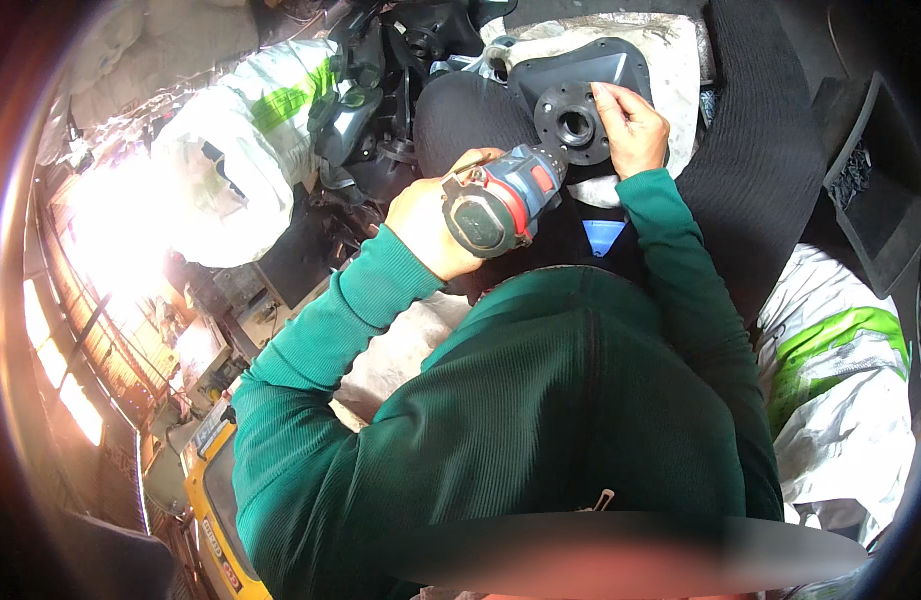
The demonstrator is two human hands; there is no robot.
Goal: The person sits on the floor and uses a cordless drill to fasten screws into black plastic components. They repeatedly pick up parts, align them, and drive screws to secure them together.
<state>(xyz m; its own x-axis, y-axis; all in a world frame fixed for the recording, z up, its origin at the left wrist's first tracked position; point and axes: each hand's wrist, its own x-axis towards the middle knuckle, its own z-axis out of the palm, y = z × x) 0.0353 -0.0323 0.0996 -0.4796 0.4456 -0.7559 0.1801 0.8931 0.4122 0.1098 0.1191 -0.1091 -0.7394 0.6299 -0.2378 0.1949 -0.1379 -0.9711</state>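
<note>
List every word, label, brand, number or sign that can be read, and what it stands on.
Yellow case: lettering on its edge, not copied out here.
Drill: faint marking on the base, too small to read.
White sacks: any print is too blurred to read.

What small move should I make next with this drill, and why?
Perhaps square the drill to the black flange before pressing: your left hand points it at the near edge, your right hand holds the right side, and whether they touch is unclear.
</note>
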